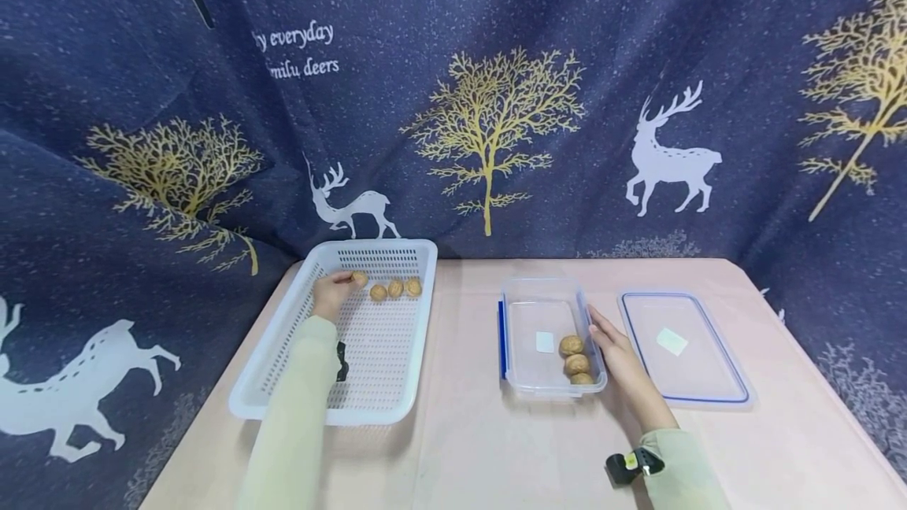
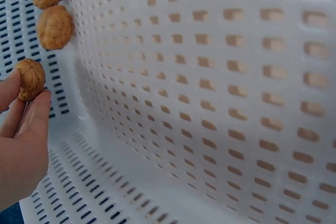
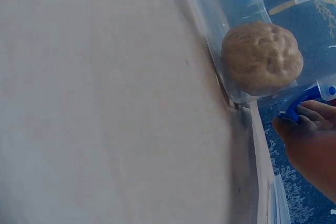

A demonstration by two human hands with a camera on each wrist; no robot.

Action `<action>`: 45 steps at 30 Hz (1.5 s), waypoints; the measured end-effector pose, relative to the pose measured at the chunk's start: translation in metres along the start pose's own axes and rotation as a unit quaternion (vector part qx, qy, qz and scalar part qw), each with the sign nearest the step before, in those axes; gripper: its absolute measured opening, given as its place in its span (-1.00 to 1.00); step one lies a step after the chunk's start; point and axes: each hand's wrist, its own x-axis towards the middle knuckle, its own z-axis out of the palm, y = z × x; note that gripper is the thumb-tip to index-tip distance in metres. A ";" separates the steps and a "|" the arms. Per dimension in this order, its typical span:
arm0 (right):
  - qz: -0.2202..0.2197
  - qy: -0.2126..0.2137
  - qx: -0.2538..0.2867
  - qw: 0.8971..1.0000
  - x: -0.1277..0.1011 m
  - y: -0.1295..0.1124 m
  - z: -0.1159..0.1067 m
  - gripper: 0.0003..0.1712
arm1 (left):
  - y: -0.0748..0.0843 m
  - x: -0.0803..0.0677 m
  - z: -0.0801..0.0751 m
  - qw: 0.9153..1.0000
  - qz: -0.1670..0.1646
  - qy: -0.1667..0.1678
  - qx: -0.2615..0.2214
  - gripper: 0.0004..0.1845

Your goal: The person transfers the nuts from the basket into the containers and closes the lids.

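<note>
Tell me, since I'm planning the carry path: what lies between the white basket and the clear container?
Only bare pink table separates the white basket from the clear container, in the head view.

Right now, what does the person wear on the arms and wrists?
Both arms have long, pale yellow-green sleeves. A small black device sits on each wrist: the right wrist device has a yellow spot, the left one is plain black. The hands are bare.

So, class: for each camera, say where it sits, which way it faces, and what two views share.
Head: worn high, facing down at the table; both sleeves and hands show.
Left wrist: inside the white basket; left hand pinches a walnut.
Right wrist: low beside the clear container; right hand touches it.
Shared: head and left wrist show the walnut.
</note>
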 end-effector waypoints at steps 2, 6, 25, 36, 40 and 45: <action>0.000 0.001 0.000 1.000 0.000 0.000 0.000 -0.37 | 0.002 -0.001 0.000 1.000 0.002 -0.004 -0.014 -0.59; 0.002 -0.001 -0.006 1.000 0.001 0.001 0.000 -0.37 | 0.004 -0.001 0.000 0.999 0.008 -0.017 -0.044 -0.59; -0.002 -0.005 -0.012 1.000 0.001 0.000 -0.001 -0.37 | 0.033 -0.019 -0.001 0.991 -0.009 -0.071 -0.112 -0.50; -0.001 -0.007 -0.007 1.000 0.000 0.000 -0.001 -0.37 | 0.041 -0.024 0.005 0.986 0.005 -0.071 -0.148 -0.51; -0.001 -0.008 -0.011 1.000 0.000 0.000 0.000 -0.37 | 0.045 -0.025 0.008 0.987 0.007 -0.072 -0.147 -0.52; -0.007 -0.008 -0.015 1.000 0.000 0.000 -0.001 -0.37 | 0.055 -0.025 0.011 0.987 0.002 -0.077 -0.140 -0.50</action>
